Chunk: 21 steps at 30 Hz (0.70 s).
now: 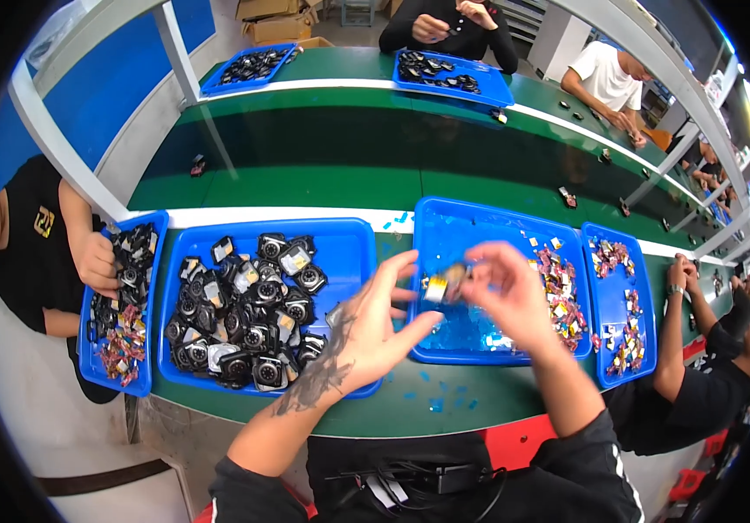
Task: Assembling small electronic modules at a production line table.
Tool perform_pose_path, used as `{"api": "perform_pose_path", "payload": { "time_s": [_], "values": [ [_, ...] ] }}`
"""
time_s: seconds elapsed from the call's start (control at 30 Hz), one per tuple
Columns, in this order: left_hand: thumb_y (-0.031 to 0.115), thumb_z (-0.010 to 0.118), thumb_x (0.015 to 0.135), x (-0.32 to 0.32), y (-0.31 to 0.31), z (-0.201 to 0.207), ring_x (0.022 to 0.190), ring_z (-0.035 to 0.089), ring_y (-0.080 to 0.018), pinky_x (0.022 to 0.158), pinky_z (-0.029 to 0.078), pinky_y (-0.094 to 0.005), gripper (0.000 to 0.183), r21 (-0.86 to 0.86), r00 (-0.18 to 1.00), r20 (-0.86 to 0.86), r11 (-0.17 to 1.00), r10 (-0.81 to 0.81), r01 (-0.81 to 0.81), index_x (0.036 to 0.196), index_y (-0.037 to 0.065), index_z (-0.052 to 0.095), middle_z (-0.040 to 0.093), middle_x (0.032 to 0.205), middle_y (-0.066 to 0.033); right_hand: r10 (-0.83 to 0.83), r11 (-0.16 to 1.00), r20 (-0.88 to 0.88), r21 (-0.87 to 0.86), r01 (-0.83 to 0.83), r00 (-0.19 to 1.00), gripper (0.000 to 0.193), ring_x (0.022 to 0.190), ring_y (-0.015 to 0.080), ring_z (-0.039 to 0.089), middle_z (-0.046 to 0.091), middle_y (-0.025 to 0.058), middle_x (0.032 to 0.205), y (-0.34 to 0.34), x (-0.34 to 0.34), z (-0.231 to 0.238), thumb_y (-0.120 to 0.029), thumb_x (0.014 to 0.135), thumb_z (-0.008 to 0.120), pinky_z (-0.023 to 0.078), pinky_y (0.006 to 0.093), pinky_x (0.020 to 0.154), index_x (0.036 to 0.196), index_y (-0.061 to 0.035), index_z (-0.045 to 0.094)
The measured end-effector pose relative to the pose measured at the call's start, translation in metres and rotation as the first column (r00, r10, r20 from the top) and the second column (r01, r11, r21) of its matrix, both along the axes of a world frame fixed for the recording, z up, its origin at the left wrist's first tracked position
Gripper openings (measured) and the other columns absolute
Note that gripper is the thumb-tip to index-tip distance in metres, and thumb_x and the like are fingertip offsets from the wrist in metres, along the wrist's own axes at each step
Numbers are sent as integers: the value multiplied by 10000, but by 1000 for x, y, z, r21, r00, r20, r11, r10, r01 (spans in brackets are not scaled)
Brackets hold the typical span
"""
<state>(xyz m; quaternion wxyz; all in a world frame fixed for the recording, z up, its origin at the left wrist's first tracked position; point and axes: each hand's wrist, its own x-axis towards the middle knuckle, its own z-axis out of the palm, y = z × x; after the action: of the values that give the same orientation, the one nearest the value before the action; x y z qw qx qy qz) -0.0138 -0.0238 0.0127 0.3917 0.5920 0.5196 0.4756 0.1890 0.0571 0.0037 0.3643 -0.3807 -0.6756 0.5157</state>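
Note:
My right hand (514, 301) is over the right-hand blue tray (497, 211), thumb and fingers pinched on a small electronic part (446, 286) with a yellow and white face. Motion blurs the part, so its exact kind does not show. My left hand (375, 327) hovers between the two trays, fingers spread and thumb pointing toward the part, apparently not touching it. Left of it, a blue tray (305, 228) holds a heap of black smartwatch cases (262, 292) with round sensor backs. Small pink, yellow and white parts (558, 292) fill the right side of the other tray.
A narrow tray (641, 301) of similar small parts lies at the far right. Another mixed tray (155, 240) stands left, where a co-worker's hand (96, 266) reaches in. Blue film scraps (436, 404) dot the green bench. Beyond runs a green conveyor belt (323, 174) carrying scattered pieces.

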Motion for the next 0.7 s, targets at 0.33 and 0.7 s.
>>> {"api": "perform_pose_path", "payload": {
  "time_s": [0.33, 0.7],
  "values": [
    [266, 738, 761, -57, -8, -16, 1177, 549, -363, 951, 458, -446, 399, -48, 473, -879, 998, -56, 28, 1104, 131, 587, 617, 1196, -184, -344, 922, 499, 19, 386, 795, 472, 774, 169, 641, 689, 124, 894, 212, 18, -37, -119, 659, 847, 501, 311, 695, 1031, 30, 598],
    [17, 607, 894, -24, 4, 12, 742, 607, -84, 588, 535, -221, 114, -108, 962, 270, 994, 41, -12, 973, 15, 524, 584, 912, -39, -379, 906, 525, 377, 190, 762, 142, 734, 232, 661, 693, 104, 805, 164, 87, 12, -144, 787, 701, 509, 336, 679, 890, -46, 698]
  ]
}}
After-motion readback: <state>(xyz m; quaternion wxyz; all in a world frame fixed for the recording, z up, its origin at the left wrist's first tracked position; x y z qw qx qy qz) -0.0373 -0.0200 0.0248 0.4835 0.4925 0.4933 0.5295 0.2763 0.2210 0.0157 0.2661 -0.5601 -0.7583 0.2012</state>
